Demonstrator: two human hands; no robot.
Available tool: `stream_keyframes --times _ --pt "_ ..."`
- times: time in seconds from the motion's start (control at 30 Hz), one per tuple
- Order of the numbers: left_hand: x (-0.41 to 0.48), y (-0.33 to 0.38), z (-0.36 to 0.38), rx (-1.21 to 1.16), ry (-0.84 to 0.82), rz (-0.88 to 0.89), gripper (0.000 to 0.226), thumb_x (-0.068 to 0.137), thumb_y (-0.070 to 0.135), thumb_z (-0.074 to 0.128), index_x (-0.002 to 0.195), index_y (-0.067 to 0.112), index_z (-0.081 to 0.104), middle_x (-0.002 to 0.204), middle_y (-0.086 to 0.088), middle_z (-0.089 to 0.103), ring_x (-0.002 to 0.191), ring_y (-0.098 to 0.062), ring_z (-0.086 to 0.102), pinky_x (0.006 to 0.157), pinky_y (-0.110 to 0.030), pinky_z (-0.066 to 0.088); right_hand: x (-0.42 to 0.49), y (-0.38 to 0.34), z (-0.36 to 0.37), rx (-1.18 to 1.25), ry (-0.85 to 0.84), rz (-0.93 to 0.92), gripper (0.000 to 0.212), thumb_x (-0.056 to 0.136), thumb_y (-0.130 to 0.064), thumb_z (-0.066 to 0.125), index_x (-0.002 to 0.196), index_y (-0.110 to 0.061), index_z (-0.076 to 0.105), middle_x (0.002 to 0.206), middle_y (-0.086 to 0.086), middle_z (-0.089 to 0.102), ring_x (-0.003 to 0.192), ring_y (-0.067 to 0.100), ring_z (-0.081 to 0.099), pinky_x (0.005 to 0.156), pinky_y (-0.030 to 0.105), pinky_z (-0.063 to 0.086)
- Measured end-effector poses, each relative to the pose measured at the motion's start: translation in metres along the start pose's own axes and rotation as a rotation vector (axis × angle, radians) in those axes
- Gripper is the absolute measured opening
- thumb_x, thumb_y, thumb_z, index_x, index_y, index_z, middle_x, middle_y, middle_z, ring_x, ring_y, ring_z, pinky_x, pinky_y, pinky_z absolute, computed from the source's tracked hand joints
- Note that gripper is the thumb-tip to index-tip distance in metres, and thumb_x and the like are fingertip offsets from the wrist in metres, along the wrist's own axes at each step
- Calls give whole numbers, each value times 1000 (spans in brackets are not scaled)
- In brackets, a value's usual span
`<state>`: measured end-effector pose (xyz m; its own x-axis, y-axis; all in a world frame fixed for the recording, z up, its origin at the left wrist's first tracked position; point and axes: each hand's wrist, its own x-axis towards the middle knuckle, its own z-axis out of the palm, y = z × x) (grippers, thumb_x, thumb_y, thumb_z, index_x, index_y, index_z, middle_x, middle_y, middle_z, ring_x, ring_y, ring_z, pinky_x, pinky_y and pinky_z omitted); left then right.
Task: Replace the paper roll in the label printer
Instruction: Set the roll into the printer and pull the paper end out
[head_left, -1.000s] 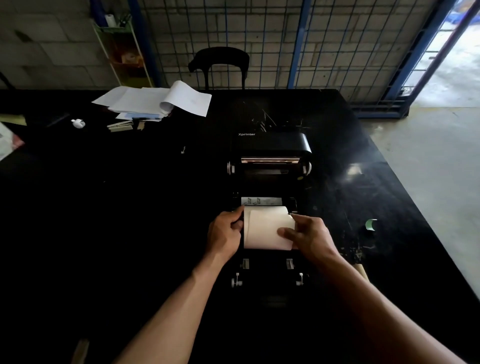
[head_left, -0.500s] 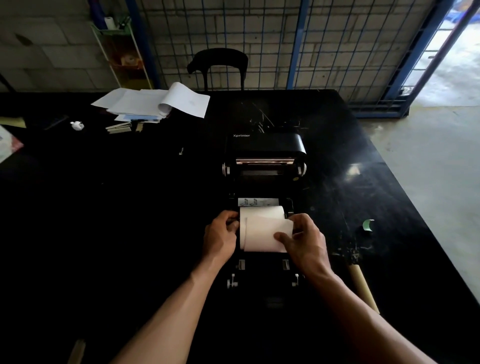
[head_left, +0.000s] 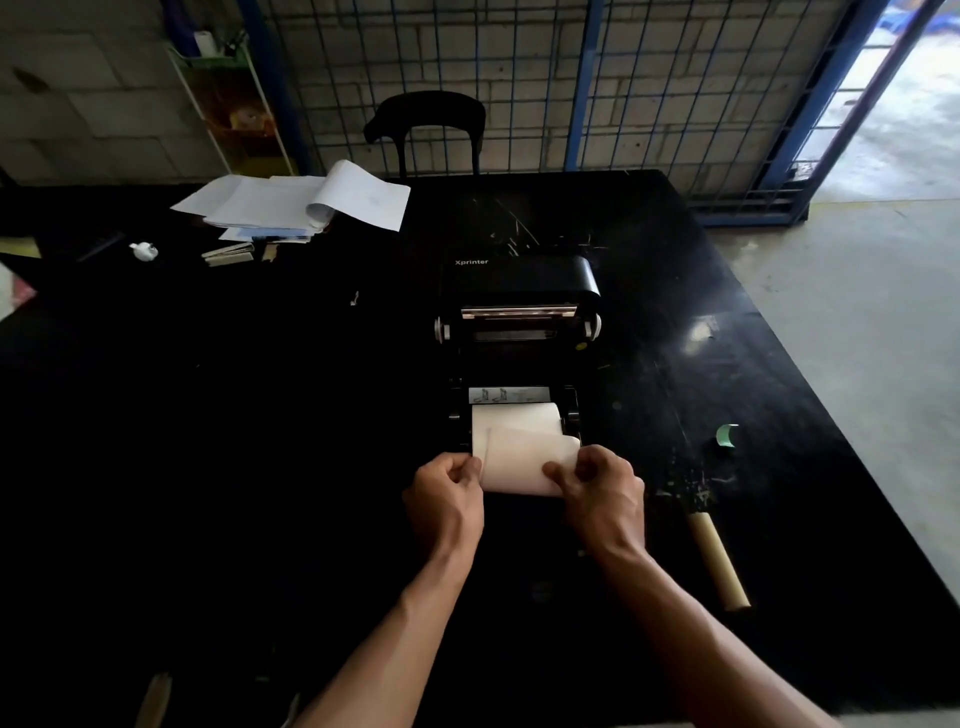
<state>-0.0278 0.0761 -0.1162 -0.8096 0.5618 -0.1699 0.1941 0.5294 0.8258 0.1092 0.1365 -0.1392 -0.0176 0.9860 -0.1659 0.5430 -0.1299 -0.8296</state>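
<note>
The black label printer (head_left: 519, 291) stands open on the black table, its lid tilted back. A white paper roll (head_left: 514, 418) lies in the printer's bay. Its loose end (head_left: 519, 462) is pulled out toward me over the front of the printer. My left hand (head_left: 447, 499) pinches the left edge of this paper end. My right hand (head_left: 602, 493) pinches its right edge. The printer's front part is hidden under my hands.
A bare cardboard core (head_left: 719, 561) lies on the table (head_left: 260, 441) to the right of my right arm. A small green tape piece (head_left: 727, 435) sits further right. Loose papers (head_left: 296, 200) lie at the back left. A black chair (head_left: 428, 130) stands behind the table.
Both hands have drawn back toward me, pulling the paper's loose end out from the roll. The roll itself stays in the bay.
</note>
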Motion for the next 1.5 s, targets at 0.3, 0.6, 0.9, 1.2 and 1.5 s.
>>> stream_keyframes --times 0.3,0.6,0.9,1.2,1.5 --pt "12 18 -4 -12 -1 15 13 86 24 69 90 15 77 82 -2 76 74 -17 68 64 -19 45 9 -16 -5 28 82 14 32 83 -29 80 77 -2 63 68 0 59 61 10 51 49 18 37" --pt "-3 -5 -5 33 -62 35 3 83 17 72 82 15 75 75 3 71 65 -9 63 58 -16 46 -4 0 -5 -3 -2 33 31 78 -18 84 77 2 60 58 -2 58 42 -8 56 39 9 38" --pt "0 -12 -11 38 -96 69 10 85 13 67 89 20 73 83 7 71 70 -7 65 46 -5 42 -23 0 -8 -10 -6 -38 21 85 -23 79 78 -11 63 80 7 71 75 29 69 67 42 57" --pt "-17 -27 -20 252 -176 621 49 75 0 69 121 14 62 119 -4 62 108 -19 60 93 -32 52 -32 5 -14 -111 -65 -236 6 87 -18 75 85 -13 72 88 -4 61 80 17 64 74 36 55" --pt "-26 -41 -28 353 -250 739 16 76 4 75 86 16 78 81 -1 69 80 -19 64 71 -22 48 -43 16 -19 -253 -153 -356 19 84 -5 72 98 -18 75 96 -6 65 80 15 64 70 11 43"
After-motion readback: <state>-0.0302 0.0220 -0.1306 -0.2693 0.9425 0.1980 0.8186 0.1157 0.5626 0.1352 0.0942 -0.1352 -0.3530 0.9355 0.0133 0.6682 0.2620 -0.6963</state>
